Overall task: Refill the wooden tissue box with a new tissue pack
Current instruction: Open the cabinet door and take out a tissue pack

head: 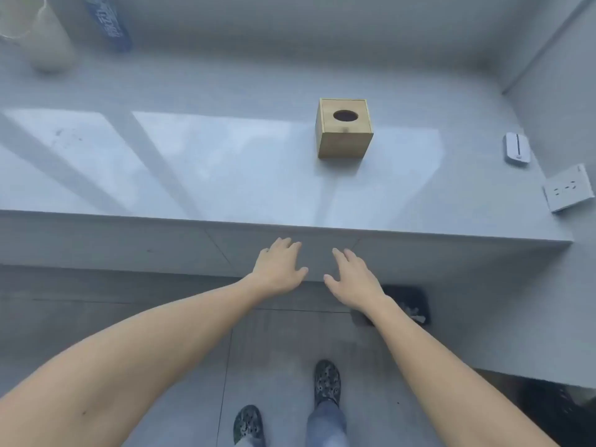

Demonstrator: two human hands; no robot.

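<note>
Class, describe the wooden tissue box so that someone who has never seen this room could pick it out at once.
Start at the long pale grey ledge running across the view ahead of both open hands. Towards its right half, standing apart from everything else, is the wooden tissue box. It is the only light wooden cube there, with a dark oval hole in its top.

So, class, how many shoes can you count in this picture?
2. The left shoe is on the floor at the bottom edge; the right shoe is just ahead, beside it.

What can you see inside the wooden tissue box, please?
Through the round hole in the top of the wooden tissue box only darkness shows, with no tissue poking out. The walls hide the rest of the interior.
</note>
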